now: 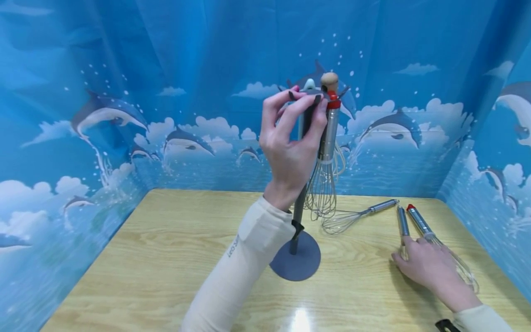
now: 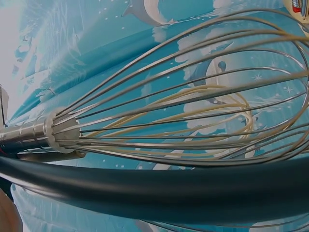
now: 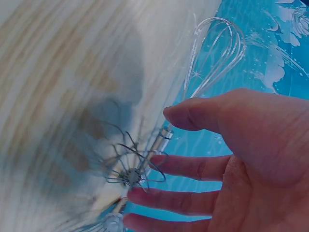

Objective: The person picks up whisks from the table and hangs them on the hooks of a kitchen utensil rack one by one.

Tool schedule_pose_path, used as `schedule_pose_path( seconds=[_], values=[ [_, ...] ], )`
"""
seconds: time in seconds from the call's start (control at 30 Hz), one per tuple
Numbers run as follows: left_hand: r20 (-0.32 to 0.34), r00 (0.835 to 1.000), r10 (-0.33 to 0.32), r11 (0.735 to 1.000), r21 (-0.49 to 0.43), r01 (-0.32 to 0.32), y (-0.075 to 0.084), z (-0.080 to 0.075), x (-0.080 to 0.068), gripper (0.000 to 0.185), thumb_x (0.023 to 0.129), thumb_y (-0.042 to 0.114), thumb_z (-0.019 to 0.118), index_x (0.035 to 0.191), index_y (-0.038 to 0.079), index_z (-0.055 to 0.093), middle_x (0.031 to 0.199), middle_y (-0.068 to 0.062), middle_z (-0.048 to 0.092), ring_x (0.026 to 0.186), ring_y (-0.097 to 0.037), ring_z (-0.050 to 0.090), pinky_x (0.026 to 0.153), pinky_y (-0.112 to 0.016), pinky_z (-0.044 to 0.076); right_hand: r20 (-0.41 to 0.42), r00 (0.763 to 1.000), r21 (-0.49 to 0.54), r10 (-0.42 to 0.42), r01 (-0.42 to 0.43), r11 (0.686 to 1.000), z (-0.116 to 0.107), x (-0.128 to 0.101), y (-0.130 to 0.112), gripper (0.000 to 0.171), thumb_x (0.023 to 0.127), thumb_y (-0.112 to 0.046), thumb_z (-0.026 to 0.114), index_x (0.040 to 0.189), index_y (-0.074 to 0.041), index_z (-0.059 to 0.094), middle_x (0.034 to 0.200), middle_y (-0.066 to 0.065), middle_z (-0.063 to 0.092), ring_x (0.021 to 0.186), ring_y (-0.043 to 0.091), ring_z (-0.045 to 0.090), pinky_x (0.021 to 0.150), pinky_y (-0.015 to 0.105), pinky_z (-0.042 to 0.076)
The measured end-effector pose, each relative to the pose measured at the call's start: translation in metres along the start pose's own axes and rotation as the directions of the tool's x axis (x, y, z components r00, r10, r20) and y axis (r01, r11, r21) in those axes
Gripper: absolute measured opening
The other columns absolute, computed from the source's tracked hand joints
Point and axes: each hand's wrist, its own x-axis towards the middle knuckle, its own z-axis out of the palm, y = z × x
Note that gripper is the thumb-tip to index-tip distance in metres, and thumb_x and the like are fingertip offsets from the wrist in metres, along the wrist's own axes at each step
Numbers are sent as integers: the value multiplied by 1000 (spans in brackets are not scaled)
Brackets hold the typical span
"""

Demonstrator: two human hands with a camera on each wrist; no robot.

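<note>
My left hand grips the top of a dark utensil stand, its fingers and thumb curled round the head by the hooks. From that head hangs a steel whisk with a red cap, wires down. A wooden-knobbed handle and a pale-green handle top show behind. On the right of the table my right hand reaches over a small steel whisk, partly hiding it. In the right wrist view its fingers are spread and extended beside the whisk wires.
A larger red-capped whisk lies beside the right hand, partly covered by it. Another steel whisk lies between stand and hand. The stand's round base rests on the wooden table. A dolphin-printed curtain surrounds the table's back and sides.
</note>
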Motion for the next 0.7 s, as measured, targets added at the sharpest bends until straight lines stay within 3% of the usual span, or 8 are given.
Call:
schedule_pose_path(
  seconds=[0.07, 0.13, 0.27, 0.5, 0.57, 0.7],
  values=[
    [9, 1000, -7, 1000, 2, 7, 1, -1, 0, 17, 88, 1, 75, 103, -7, 74, 110, -27, 60, 109, -36, 64, 97, -26, 57, 2, 1000, 17, -19, 19, 1000, -2, 0, -1, 38, 94, -34, 67, 103, 3, 62, 86, 19, 64, 74, 36, 63, 64, 54, 52],
    [17, 1000, -14, 1000, 5, 14, 1, -1, 1, 17, 88, 0, 75, 103, -7, 74, 111, -26, 60, 111, -35, 64, 98, -27, 57, 13, 1000, 41, -24, 24, 999, -3, 0, -3, 30, 95, -31, 67, 90, -2, 59, 76, 10, 58, 66, 25, 56, 54, 42, 46],
    [17, 1000, -8, 1000, 29, 8, 2, -1, 1, 16, 88, 2, 75, 102, -5, 75, 110, -25, 62, 110, -36, 65, 96, -29, 56, 28, 999, 64, -23, 21, 998, -4, 0, -6, 30, 96, -30, 64, 86, -4, 54, 73, 9, 52, 64, 24, 50, 53, 40, 42],
    [9, 1000, 19, 998, 59, -19, 2, 0, 1, 15, 89, 4, 76, 101, -5, 75, 108, -25, 63, 108, -35, 65, 94, -27, 56, 66, 998, 104, -12, 6, 995, 3, 7, -6, 52, 94, -32, 67, 116, 12, 48, 92, 30, 64, 70, 34, 64, 54, 49, 52],
    [16, 1000, 13, 998, 65, -14, 3, 0, 1, 15, 89, 3, 75, 102, -5, 75, 109, -24, 63, 108, -34, 66, 94, -28, 56, 63, 998, 111, -18, 11, 994, 5, 9, -7, 60, 93, -31, 68, 124, 15, 45, 95, 31, 67, 68, 33, 65, 53, 48, 53],
    [24, 1000, 14, 997, 71, -16, 4, -1, 2, 16, 89, 3, 75, 103, -4, 76, 110, -24, 64, 110, -31, 67, 93, -28, 56, 58, 998, 117, -21, 14, 993, 7, 12, -6, 61, 93, -28, 69, 127, 16, 45, 89, 26, 68, 67, 32, 65, 55, 49, 55]
  ],
)
